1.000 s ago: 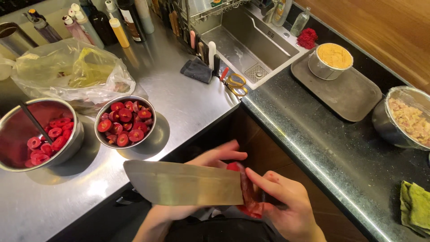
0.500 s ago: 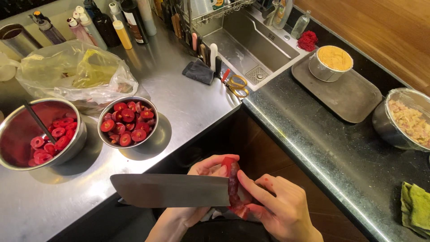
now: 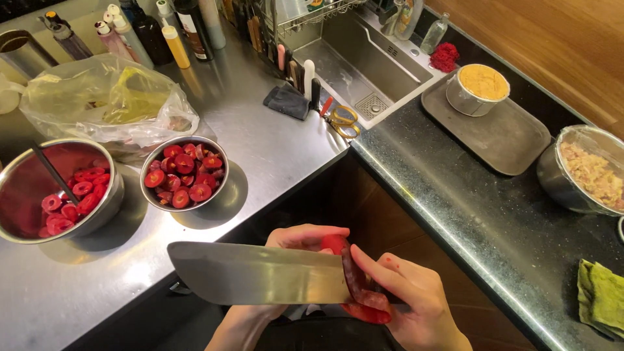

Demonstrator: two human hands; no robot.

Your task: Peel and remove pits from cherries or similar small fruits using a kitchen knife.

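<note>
We grip a soft, juicy, slippery red fruit (image 3: 356, 286) in our left hand (image 3: 305, 242), fingers closed gently around it; our right hand (image 3: 416, 305) clamps the cleaver (image 3: 260, 274).

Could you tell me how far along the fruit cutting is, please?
Done: cut red fruit fills the middle bowl, and more lies in the left bowl. In hand: the left hand holds one red fruit while the right hand works the knife through it. No uncut fruit shows.
</note>
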